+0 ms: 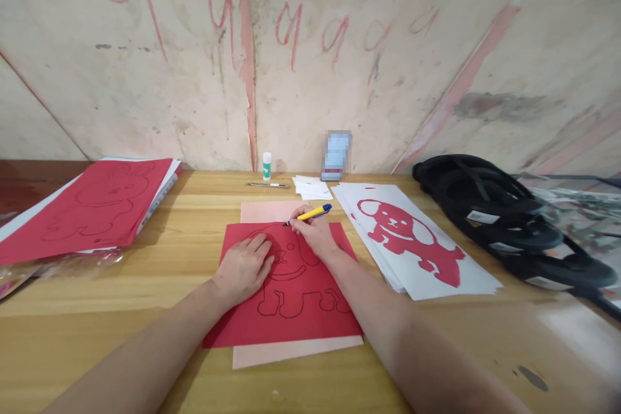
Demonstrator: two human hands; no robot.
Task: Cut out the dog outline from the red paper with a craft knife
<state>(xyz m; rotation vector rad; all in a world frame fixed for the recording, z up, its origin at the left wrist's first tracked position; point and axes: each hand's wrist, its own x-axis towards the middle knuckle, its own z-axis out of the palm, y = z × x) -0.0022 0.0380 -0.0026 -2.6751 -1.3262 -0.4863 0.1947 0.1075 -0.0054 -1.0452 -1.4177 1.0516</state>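
Observation:
A red paper sheet [310, 310] with a dog outline drawn in dark ink lies on a pink sheet [272, 356] on the wooden table [97, 336]. My left hand [242, 268] presses flat on the red sheet, fingers spread. Gripped in my right hand [315, 233] is a yellow and blue pen [310, 214], its tip touching the top of the outline.
White sheets [475, 278] with a red dog cut-out [412, 239] lie to the right. Black frames [509, 220] sit far right. A stack with a red drawn sheet [87, 207] is at left. A glue stick [266, 166], another pen [269, 185], paper slips [313, 189] and a small box [336, 156] stand by the wall.

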